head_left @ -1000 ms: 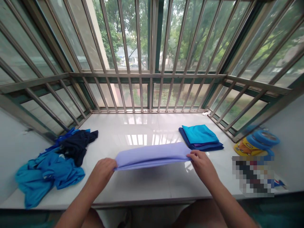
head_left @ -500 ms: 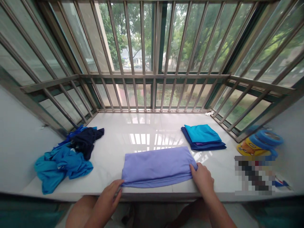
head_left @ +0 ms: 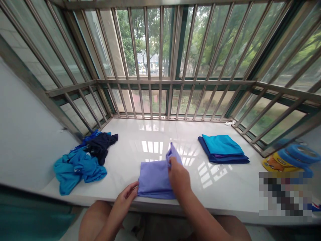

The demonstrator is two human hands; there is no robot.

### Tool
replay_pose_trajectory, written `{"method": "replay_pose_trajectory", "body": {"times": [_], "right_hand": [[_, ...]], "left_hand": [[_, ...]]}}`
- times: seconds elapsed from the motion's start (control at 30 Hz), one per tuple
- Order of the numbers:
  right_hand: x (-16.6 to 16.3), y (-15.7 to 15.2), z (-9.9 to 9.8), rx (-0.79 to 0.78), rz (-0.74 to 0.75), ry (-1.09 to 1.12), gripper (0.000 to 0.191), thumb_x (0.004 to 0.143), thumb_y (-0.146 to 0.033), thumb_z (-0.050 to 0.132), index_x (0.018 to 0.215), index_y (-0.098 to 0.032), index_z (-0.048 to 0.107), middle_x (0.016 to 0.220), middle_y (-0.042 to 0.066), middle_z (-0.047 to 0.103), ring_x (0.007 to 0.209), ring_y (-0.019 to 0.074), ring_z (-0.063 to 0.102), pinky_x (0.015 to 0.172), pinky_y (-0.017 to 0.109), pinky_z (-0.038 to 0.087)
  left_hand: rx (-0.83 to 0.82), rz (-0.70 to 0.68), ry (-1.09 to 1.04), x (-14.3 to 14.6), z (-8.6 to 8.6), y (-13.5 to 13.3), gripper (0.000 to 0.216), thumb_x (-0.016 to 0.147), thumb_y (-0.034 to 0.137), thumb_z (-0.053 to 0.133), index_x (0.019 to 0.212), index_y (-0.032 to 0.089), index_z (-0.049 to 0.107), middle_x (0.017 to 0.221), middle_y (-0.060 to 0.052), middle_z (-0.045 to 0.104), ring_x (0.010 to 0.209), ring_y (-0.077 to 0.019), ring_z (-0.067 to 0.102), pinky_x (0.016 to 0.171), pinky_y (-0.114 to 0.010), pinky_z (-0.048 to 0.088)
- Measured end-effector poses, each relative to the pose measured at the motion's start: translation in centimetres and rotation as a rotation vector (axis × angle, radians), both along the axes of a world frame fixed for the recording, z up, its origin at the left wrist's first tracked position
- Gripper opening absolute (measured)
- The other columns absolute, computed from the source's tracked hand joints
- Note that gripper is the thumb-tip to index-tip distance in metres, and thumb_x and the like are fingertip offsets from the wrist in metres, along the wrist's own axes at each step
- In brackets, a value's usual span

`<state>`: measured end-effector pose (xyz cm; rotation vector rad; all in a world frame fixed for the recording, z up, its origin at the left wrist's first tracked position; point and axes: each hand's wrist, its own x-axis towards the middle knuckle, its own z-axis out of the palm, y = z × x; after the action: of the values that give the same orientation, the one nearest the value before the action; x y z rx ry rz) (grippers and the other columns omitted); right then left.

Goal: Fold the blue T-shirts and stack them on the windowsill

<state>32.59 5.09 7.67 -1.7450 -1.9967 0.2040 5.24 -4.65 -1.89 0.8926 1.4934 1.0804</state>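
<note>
A lavender cloth (head_left: pixel 153 176) lies partly folded near the front edge of the white sill (head_left: pixel 130 157). My right hand (head_left: pixel 178 178) is closed on the cloth's right end, lifted over the rest of it toward the left. My left hand (head_left: pixel 126 197) pinches the cloth's near left corner against the sill.
A neat stack of folded teal and dark blue cloths (head_left: pixel 223 149) sits at the right. A loose heap of blue and navy garments (head_left: pixel 82 159) lies at the left. A yellow and blue toy (head_left: pixel 288 159) is far right. Metal window bars (head_left: pixel 160 67) enclose the sill.
The cloth went from held in the air to laid flat on the sill. My right hand has since carried its right end leftward, halving its width.
</note>
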Motion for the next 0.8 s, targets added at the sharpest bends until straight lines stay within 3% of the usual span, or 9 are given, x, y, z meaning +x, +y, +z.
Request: {"method": "replay_pose_trajectory", "body": {"times": [0.07,0.13,0.27,0.43,0.57,0.7,0.8], "right_hand": [[-5.1,-0.9,-2.0,0.055,0.272,-0.046,0.026,0.101,-0.007,0.049,0.111,-0.021,0.069,0.098,0.011,0.079,0.087,0.0249,0.075,0.076,0.032,0.054],[-9.4,-1.9,-4.7,0.051,0.453,-0.137,0.024,0.097,-0.008,0.055,0.115,-0.018,0.069,0.11,0.015,0.079,0.098,0.0286,0.076,0.08,0.036,0.06],[-13.3,-4.0,-9.4,-0.035,0.558,-0.196,0.026,0.1,-0.014,0.062,0.125,-0.013,0.069,0.135,0.024,0.073,0.121,0.0346,0.074,0.093,0.047,0.064],[-11.8,-5.6,-11.4,-0.047,0.615,-0.148,0.038,0.104,-0.021,0.062,0.14,-0.01,0.065,0.152,0.027,0.063,0.143,0.0408,0.061,0.112,0.06,0.055],[-9.3,-7.6,-13.3,0.092,0.721,-0.124,0.08,0.098,-0.045,0.074,0.163,-0.01,0.046,0.161,0.025,0.056,0.15,0.0448,0.052,0.12,0.064,0.048],[-6.1,-9.1,-15.8,0.161,0.782,-0.073,0.054,0.101,-0.023,0.065,0.154,-0.021,0.058,0.148,0.013,0.07,0.136,0.0331,0.068,0.114,0.048,0.056],[-3.0,-8.2,-14.6,-0.06,0.746,0.064,0.049,0.094,-0.022,0.065,0.142,-0.032,0.068,0.132,0.004,0.08,0.116,0.0278,0.078,0.1,0.036,0.061]], "left_hand": [[0.003,-0.019,0.021,0.1,-0.4,0.1,0.08,0.074,0.078,0.079,0.129,0.02,0.078,0.142,-0.015,0.075,0.137,-0.0386,0.068,0.117,-0.052,0.057],[0.0,-0.029,0.038,0.1,-1.0,0.1,0.083,0.077,0.081,0.074,0.132,0.018,0.077,0.143,-0.015,0.074,0.138,-0.0378,0.067,0.117,-0.051,0.057],[0.005,-0.02,0.1,0.2,-2.0,-0.3,0.078,0.09,0.079,0.059,0.134,0.017,0.076,0.146,-0.013,0.072,0.141,-0.0335,0.065,0.122,-0.048,0.053],[0.01,-0.04,0.071,-0.4,-2.4,-0.8,0.071,0.097,0.072,0.049,0.131,0.016,0.077,0.14,-0.014,0.076,0.135,-0.0323,0.07,0.118,-0.047,0.057],[0.069,0.026,0.413,-2.2,-2.5,0.0,0.063,0.098,0.068,0.048,0.125,0.02,0.078,0.137,-0.012,0.078,0.134,-0.033,0.071,0.119,-0.051,0.055],[0.217,0.048,0.696,-3.8,-3.3,2.2,0.06,0.1,0.062,0.046,0.129,0.018,0.075,0.141,-0.014,0.075,0.138,-0.0326,0.067,0.124,-0.054,0.049],[0.254,-0.015,0.83,-3.6,-4.0,4.4,0.059,0.101,0.057,0.043,0.131,0.017,0.074,0.145,-0.016,0.073,0.141,-0.0325,0.065,0.127,-0.057,0.044]]}}
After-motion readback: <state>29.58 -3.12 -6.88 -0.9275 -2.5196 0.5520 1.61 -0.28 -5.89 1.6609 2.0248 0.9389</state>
